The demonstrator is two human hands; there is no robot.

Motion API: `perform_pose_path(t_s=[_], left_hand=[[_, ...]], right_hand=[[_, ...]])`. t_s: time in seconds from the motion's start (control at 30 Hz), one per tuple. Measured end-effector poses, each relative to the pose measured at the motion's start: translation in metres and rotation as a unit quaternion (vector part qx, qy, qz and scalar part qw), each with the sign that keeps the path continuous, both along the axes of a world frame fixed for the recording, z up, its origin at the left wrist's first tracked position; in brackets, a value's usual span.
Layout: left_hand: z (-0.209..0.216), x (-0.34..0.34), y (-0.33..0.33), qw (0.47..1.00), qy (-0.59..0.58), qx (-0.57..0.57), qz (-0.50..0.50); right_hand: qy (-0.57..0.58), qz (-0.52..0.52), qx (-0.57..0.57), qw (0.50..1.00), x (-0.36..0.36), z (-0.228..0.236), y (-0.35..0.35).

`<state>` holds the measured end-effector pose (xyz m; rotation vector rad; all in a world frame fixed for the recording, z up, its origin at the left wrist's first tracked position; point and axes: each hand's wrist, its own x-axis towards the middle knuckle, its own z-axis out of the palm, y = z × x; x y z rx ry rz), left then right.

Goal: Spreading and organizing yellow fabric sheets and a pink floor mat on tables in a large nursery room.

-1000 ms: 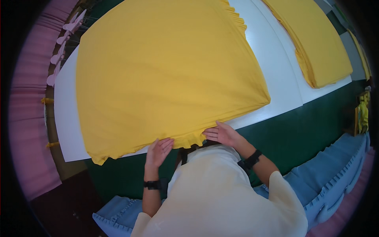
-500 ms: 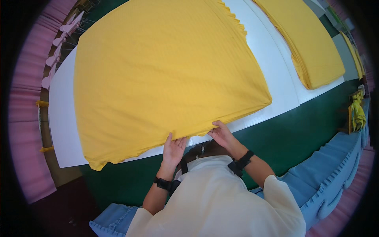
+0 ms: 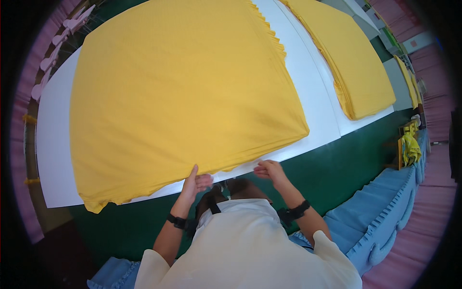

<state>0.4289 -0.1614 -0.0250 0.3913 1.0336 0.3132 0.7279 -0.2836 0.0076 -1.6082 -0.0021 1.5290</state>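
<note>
Holding both hands apart and unclamped at the near side of a large yellow cloth [image 3: 187,86], spread broad and mostly smooth over a white table [image 3: 55,135]. Reaching with the left hand [image 3: 195,183] to the cloth's near border, thumb raised over the yellow, fingers opened out toward the right and somewhat blurred. Cannot tell actual contact at the thumb from mere overlap in view. Holding the right hand [image 3: 272,171] farther right, just off that same border, fingers loosely bent and pointing left, with bare white tabletop just beyond. Wearing a black band on each wrist, one at left [image 3: 177,221] and one at right [image 3: 297,211], and a white shirt [image 3: 250,245].

Can see gathered ruffles along the cloth's far right edge, a bunched, crumpled corner at near left, and a strip of white showing along the left side. Can also see, to the right, a second yellow cloth [image 3: 353,58] lying thick and layered on another white tabletop [image 3: 347,127]. Standing over green floor [image 3: 308,178], with a blue ruffled cover [image 3: 365,207] at lower right, a pink curtain [image 3: 414,226] beyond, and pink chair-like shapes [image 3: 77,20] at upper left, too small to make out fully
</note>
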Motion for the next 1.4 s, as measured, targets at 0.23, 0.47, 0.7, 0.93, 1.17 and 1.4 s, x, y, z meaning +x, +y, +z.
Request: perform_pose_path(t_s=[0.23, 0.47, 0.7, 0.93, 1.17, 1.4], left_hand=[[-0.003, 0.005, -0.001, 0.94, 0.228, 0.167, -0.19], [0.04, 0.073, -0.018, 0.566, 0.649, 0.444, -0.249], [0.024, 0.125, -0.037, 0.546, 0.732, 0.367, -0.177], [0.038, 0.149, -0.042, 0.63, 0.701, 0.302, -0.143], [0.038, 0.13, -0.066, 0.682, 0.68, 0.255, -0.085], [0.004, 0.054, -0.046, 0.674, 0.665, 0.321, -0.019]], right_hand=[[-0.719, 0.125, 0.036, 0.683, 0.125, 0.029, 0.038], [-0.571, 0.238, 0.072, 0.783, 0.23, 0.002, 0.164], [-0.522, 0.222, 0.042, 0.822, 0.261, -0.03, 0.199], [-0.51, 0.196, 0.131, 0.828, 0.261, -0.004, 0.164], [-0.482, 0.121, 0.16, 0.853, 0.252, -0.031, 0.063], [-0.173, 0.203, 0.178, 0.947, 0.218, -0.051, -0.036]])
